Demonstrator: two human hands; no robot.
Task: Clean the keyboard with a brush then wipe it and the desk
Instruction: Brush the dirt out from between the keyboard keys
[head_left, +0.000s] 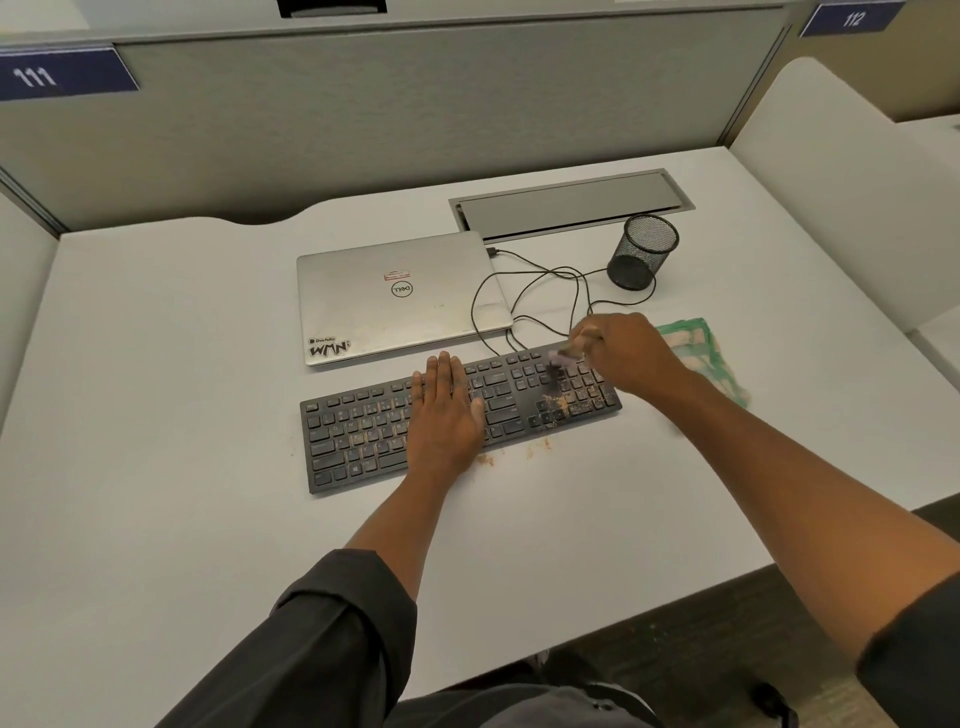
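Keyboard (457, 415) lies slantwise across the middle of the desk (156, 519), its right end farther from me than its left, and both of my hands are over it. From the head camera I see my left hand (448, 410) resting flat on the middle keys, fingers straight and close together, palm down, with nothing held in that grip. My right hand (621, 353) is over the far right corner, above the number pad. Its grip is curled round the handle of a small brush (563, 358), whose pale head and dark bristles point down onto the number-pad keys; the brush is motion-blurred, so I cannot tell how the fingers wrap it. Tan crumbs (566, 402) are scattered over the number pad just below the bristles, and a few more sit on the desk beside the keyboard's near edge. A green and white cloth (701, 348) lies on the desk just behind and to the right of my right wrist, partly hidden by it. A closed silver laptop (395, 296) sits just beyond the keyboard, with a black cable (540, 283) looping from its right side toward the keyboard. A black mesh pen cup (642, 252) stands farther back on the right, near a grey cable hatch (566, 202).
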